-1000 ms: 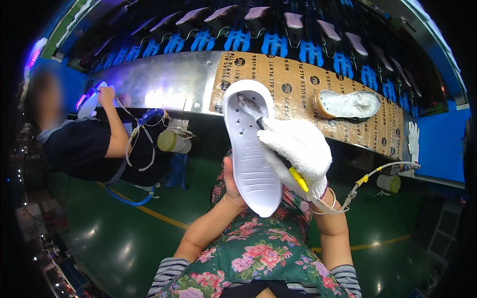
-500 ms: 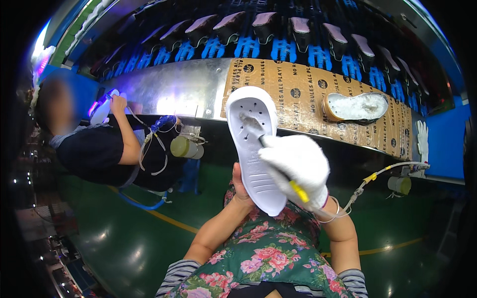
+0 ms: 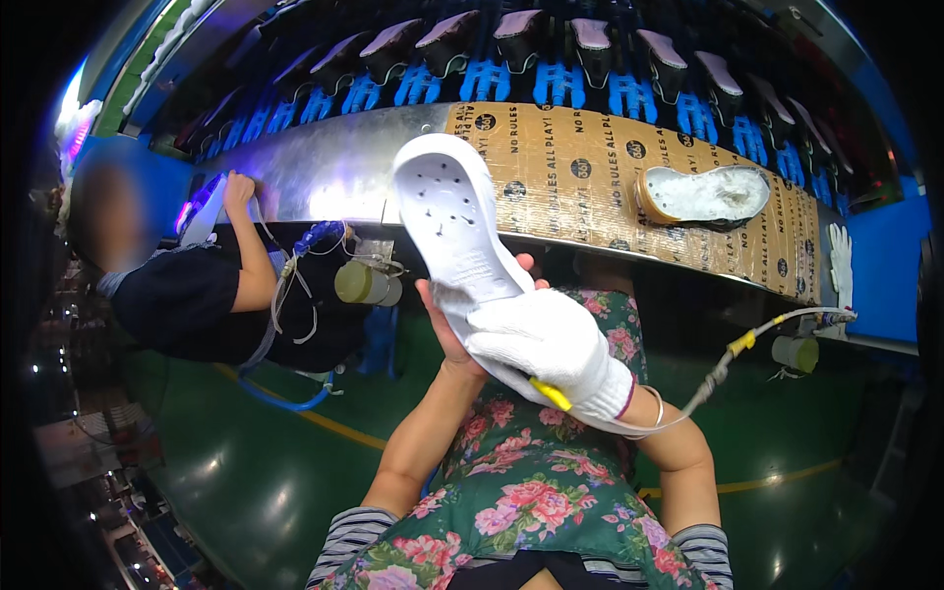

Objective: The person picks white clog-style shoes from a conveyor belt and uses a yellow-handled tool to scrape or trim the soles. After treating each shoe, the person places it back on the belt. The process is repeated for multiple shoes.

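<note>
A white shoe sole with small holes near its toe is held out above my lap, toe end pointing away and to the left. My bare left hand grips it from underneath, fingertips showing at its right edge. In a white knit glove, my right hand is closed on a brush whose yellow part sticks out below the palm. The brush's tip is at the sole's middle to heel part, mostly hidden by the glove. A pale hose runs from beside my right wrist to the bench's right end.
Brown cardboard covers the bench; on it lies a tan-rimmed sole-shaped piece with white residue inside. Behind, soles on dark forms stand above blue supports. A co-worker works at left. A white glove hangs at right.
The sole has shifted left and tilted further left. My gloved hand with the brush has moved left and down, from the toe part toward the heel.
</note>
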The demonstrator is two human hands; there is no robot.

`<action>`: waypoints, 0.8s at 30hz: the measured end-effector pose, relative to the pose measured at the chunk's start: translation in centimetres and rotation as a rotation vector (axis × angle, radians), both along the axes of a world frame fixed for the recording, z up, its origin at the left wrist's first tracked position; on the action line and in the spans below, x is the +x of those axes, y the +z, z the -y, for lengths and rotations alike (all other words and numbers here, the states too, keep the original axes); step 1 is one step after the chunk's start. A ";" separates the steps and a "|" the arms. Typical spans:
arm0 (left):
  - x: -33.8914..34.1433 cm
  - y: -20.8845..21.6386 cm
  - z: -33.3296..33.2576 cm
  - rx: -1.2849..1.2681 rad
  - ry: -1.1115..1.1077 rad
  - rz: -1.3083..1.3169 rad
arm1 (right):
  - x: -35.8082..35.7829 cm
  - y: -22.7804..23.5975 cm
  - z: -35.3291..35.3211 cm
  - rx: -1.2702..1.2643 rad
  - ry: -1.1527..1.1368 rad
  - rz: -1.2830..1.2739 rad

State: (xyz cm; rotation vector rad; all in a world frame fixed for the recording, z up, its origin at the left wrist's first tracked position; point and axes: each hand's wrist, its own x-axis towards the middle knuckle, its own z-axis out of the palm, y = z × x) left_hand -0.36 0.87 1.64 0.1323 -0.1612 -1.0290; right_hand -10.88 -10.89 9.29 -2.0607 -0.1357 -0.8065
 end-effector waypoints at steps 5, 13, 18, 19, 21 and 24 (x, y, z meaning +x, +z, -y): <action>0.3 1.4 0.4 -0.018 0.058 -0.119 | 0.2 1.7 2.4 0.021 -0.014 0.026; 1.9 0.7 0.5 -0.098 0.017 -0.023 | 0.0 1.7 2.0 0.194 0.254 -0.024; 2.5 0.8 0.1 -0.045 -0.076 -0.057 | -0.2 1.1 0.8 0.077 0.214 -0.155; 2.9 0.5 -0.2 -0.053 -0.111 -0.066 | -0.5 0.7 0.5 -0.009 0.241 -0.067; 3.4 0.4 -0.5 -0.083 -0.177 -0.076 | -0.5 0.6 -0.1 0.299 0.324 -0.052; 3.8 0.5 0.1 -0.172 -0.165 -0.041 | -0.1 1.3 2.0 0.166 0.238 -0.058</action>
